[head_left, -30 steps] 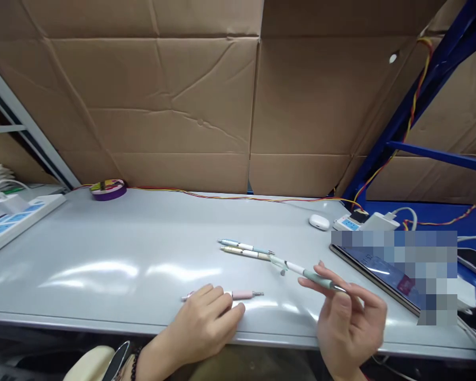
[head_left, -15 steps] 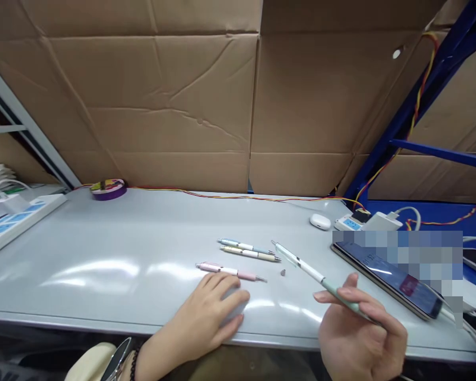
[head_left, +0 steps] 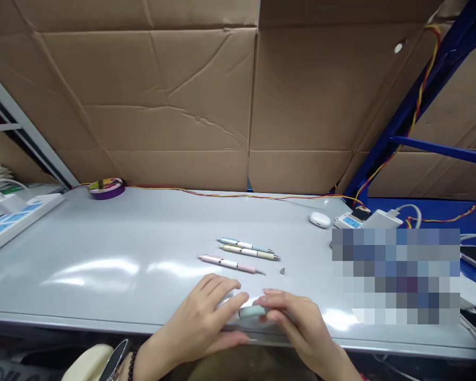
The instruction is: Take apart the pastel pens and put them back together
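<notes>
Both my hands meet at the near edge of the grey table [head_left: 103, 248]. My left hand [head_left: 204, 323] and my right hand [head_left: 297, 323] close their fingers on a green and white pen [head_left: 250, 311], of which only the pale green grip shows between them. Just beyond lie three pens side by side: a pink pen [head_left: 230, 263], a beige pen [head_left: 249, 253] and a blue pen [head_left: 244, 245]. A small metal pen tip [head_left: 282, 271] rests loose to their right.
A white earbud case [head_left: 319, 219] and a charger block [head_left: 375, 218] sit at the back right, beside a blurred patch. A purple tape roll [head_left: 107, 188] and a white power strip [head_left: 11, 222] are on the left. Cardboard [head_left: 182, 95] walls the back.
My right hand brought the green pen down from the right to my left hand at the table's edge. My left hand left the pink pen, which now lies farther back beside the others.
</notes>
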Motion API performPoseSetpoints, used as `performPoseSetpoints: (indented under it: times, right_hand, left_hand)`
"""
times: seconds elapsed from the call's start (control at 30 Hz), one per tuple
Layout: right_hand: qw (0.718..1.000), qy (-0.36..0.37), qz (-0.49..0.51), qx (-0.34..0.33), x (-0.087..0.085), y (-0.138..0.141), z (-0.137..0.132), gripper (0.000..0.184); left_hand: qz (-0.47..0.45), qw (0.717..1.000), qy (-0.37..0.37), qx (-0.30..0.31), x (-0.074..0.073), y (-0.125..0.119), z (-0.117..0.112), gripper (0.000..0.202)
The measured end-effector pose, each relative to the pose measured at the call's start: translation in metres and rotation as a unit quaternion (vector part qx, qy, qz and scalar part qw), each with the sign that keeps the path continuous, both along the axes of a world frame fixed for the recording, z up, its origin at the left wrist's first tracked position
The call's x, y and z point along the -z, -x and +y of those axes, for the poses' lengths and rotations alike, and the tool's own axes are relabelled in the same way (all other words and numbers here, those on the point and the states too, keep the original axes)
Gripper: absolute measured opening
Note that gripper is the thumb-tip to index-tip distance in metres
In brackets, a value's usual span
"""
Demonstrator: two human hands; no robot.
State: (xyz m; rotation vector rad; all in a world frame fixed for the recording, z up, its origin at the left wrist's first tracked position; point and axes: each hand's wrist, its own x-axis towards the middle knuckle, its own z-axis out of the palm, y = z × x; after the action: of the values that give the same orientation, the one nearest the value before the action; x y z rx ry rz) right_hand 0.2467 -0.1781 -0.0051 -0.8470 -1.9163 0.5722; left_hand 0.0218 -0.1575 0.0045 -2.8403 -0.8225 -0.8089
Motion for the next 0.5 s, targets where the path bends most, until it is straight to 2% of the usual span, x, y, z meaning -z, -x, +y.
performPoseSetpoints:
  times: [0.1, 0.17, 0.27, 0.33, 0.5]
  right_hand:
    - [0.993, -0.021, -0.103, 0.059, 0.0007, 0.0042, 0.0045, 0.027]
    - [0.983, -0.037, -0.154, 0.093, 0.0033, 0.0061, 0.0067, 0.039]
    - [0.974, -0.055, -0.191, 0.110, 0.0070, 0.0071, 0.0089, 0.046]
    - [0.979, -0.039, -0.178, 0.093, 0.0077, 0.0066, 0.0097, 0.042]
    - [0.994, -0.001, -0.106, 0.037, 0.0041, 0.0049, 0.0097, 0.019]
  left_hand:
    - [-0.002, 1.000, -0.021, -0.005, 0.0011, -0.0025, 0.0002, 0.013]
    - [-0.005, 0.999, -0.044, -0.016, 0.0023, -0.0034, 0.0004, 0.013]
    - [-0.012, 0.997, -0.076, -0.028, 0.0042, -0.0031, 0.0007, 0.014]
    - [-0.019, 0.996, -0.073, -0.039, 0.0052, -0.0023, 0.0006, 0.015]
    - [-0.018, 0.998, -0.028, -0.057, 0.0068, -0.0004, 0.0008, 0.023]
